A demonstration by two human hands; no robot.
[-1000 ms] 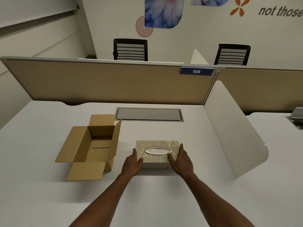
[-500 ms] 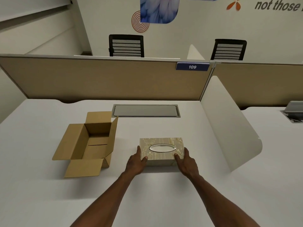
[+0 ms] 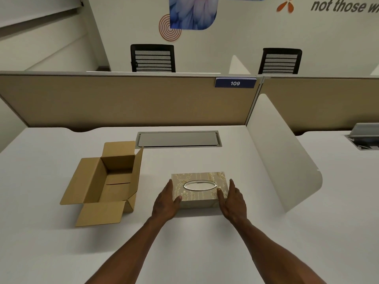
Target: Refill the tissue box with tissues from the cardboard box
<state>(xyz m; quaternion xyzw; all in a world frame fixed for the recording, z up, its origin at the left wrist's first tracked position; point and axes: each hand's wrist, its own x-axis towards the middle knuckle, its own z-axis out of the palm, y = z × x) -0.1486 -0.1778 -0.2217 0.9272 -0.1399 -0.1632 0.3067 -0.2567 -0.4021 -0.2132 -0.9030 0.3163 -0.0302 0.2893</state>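
Observation:
A beige patterned tissue box [image 3: 200,179] with a silver oval opening lies flat on the white desk [image 3: 184,242]. My left hand [image 3: 166,203] presses against its left end, thumb on the top near corner. My right hand [image 3: 232,199] holds the right end the same way. To the left stands a brown cardboard box [image 3: 106,181] with all flaps open; I see only its bare cardboard bottom inside. No tissue shows in the oval opening.
A grey cable hatch [image 3: 178,139] is set into the desk behind the boxes. A tan partition [image 3: 123,99] closes the back, and a white curved divider [image 3: 287,158] stands on the right. Two black chairs stand beyond the partition.
The tissue box has shifted a little to the right, away from the cardboard box, with both hands still on its ends. The camera has tilted slightly.

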